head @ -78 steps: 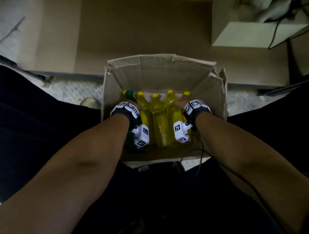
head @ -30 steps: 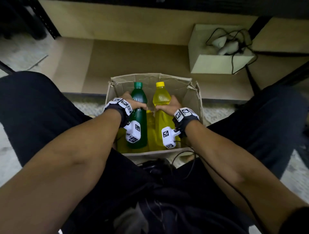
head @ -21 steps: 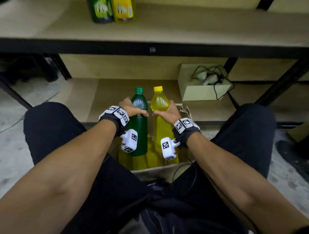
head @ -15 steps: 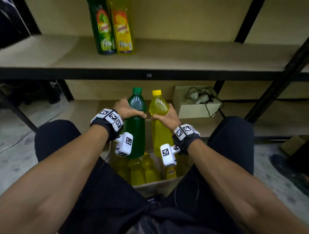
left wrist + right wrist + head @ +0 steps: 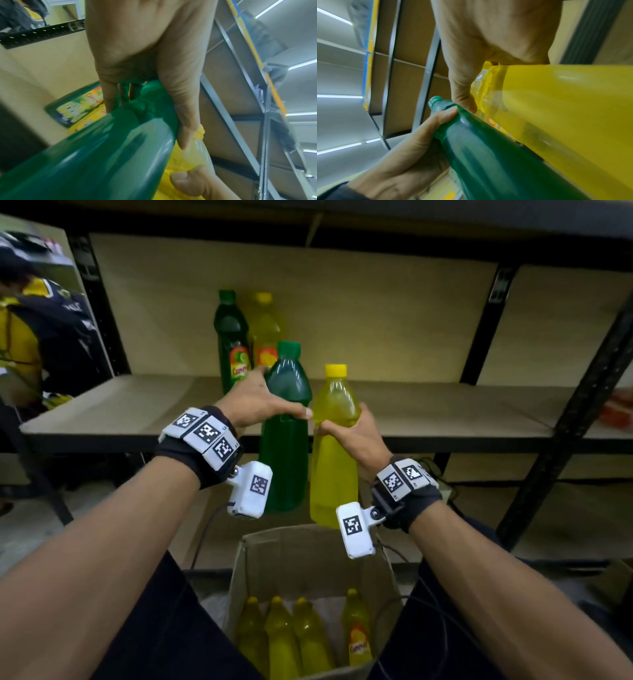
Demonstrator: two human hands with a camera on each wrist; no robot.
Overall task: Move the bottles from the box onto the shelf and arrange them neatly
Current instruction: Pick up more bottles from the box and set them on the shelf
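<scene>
My left hand (image 5: 260,402) grips a green bottle (image 5: 286,436) round its upper body, and my right hand (image 5: 352,433) grips a yellow bottle (image 5: 334,467) the same way. Both bottles hang upright side by side in the air, above the cardboard box (image 5: 308,556) and level with the front edge of the shelf (image 5: 428,409). In the left wrist view my fingers (image 5: 109,97) wrap the green bottle (image 5: 96,155); in the right wrist view my thumb (image 5: 462,97) lies on the yellow bottle (image 5: 565,108). On the shelf behind stand a green bottle (image 5: 230,337) and a yellow bottle (image 5: 265,330). Several yellow bottles (image 5: 284,638) remain upright in the box.
Black shelf uprights (image 5: 561,422) frame the bay on the right and left. A person in dark and yellow clothing (image 5: 41,330) is at the far left. A red object (image 5: 620,409) lies at the shelf's right edge. Bare shelf board extends right of the standing bottles.
Both hands have lifted the green and yellow bottles out of the box and up to shelf height. My head has tilted up, bringing the shelf and its two bottles fully into view.
</scene>
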